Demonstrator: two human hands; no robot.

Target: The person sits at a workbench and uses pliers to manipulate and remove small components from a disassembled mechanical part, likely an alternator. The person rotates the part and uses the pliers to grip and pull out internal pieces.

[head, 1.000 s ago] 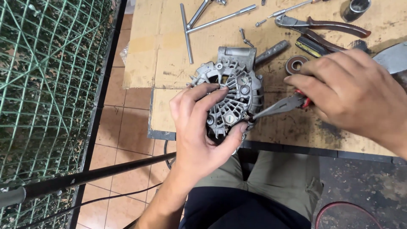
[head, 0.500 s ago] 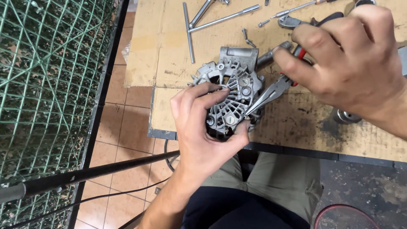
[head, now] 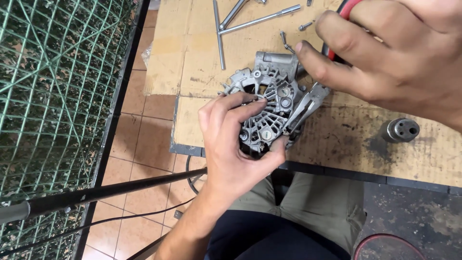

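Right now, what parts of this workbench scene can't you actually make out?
- Head view: the red-handled pliers' grips are mostly hidden inside the right hand.
- The underside of the ribbed grey metal alternator housing is covered by the left hand.
- The long steel wrench is cut off by the top edge.

Even, soft daylight; sharp focus, slight blur at edges.
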